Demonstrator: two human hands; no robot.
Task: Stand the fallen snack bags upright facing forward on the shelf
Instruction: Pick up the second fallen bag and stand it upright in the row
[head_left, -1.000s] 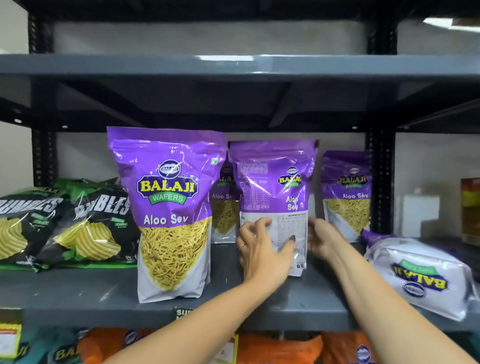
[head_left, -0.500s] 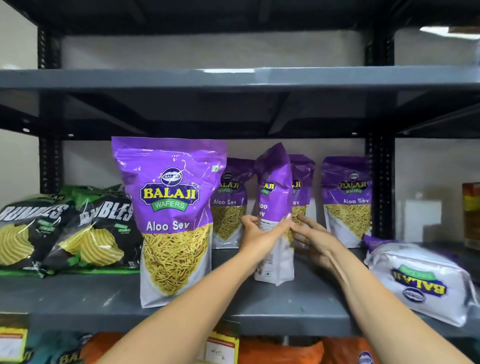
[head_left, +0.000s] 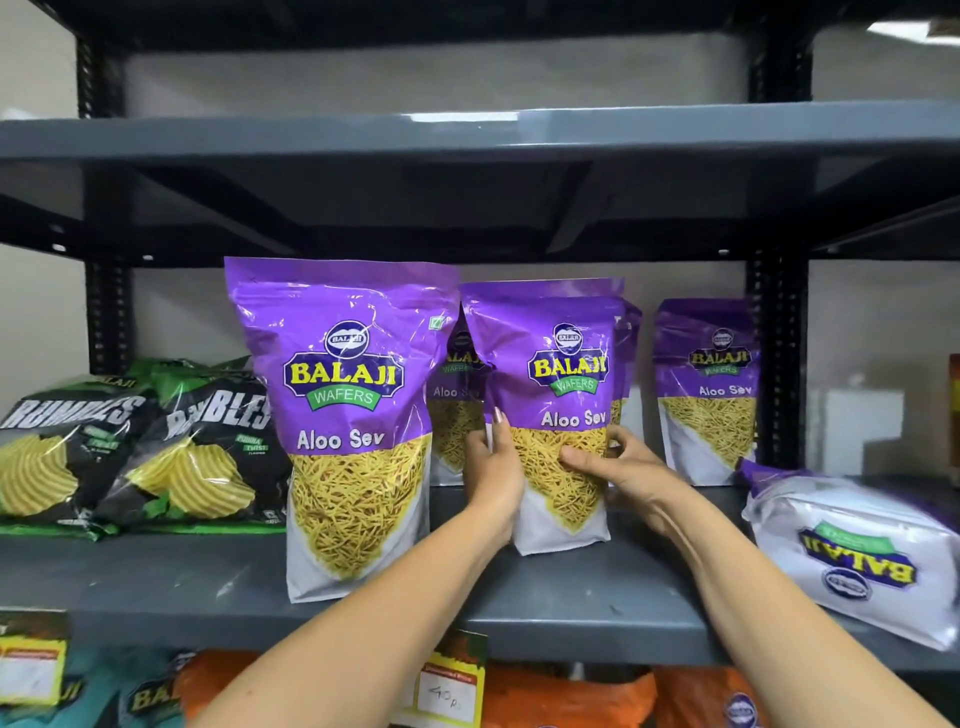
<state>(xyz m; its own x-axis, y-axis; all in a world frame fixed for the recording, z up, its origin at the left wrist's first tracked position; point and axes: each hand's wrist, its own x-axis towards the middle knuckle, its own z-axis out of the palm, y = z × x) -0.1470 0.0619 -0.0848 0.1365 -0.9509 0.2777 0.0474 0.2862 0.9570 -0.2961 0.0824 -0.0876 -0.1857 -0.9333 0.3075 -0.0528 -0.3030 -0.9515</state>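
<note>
A purple Aloo Sev bag (head_left: 558, 364) stands upright on the grey shelf (head_left: 156, 582), its front label facing me. My left hand (head_left: 493, 478) grips its left edge and my right hand (head_left: 618, 467) grips its right side, fingers across the yellow window. A larger-looking Aloo Sev bag (head_left: 348, 415) stands upright just to the left, nearer the shelf's front edge. At the far right a fallen Aloo Sev bag (head_left: 857, 556) lies on its side with the logo upside down. Two more purple bags stand behind: one (head_left: 452, 410) mostly hidden, one (head_left: 706, 389) at the back right.
Black and green Rumbles chip bags (head_left: 130, 452) lean at the left of the shelf. A black upright post (head_left: 776, 364) stands at the back right. Orange bags (head_left: 571, 696) and price tags (head_left: 449, 691) show on the shelf below. Another shelf board (head_left: 467, 130) runs overhead.
The bag in my hands has turned from back-facing, through edge-on, to front-facing. Both hands shifted with it to its two sides.
</note>
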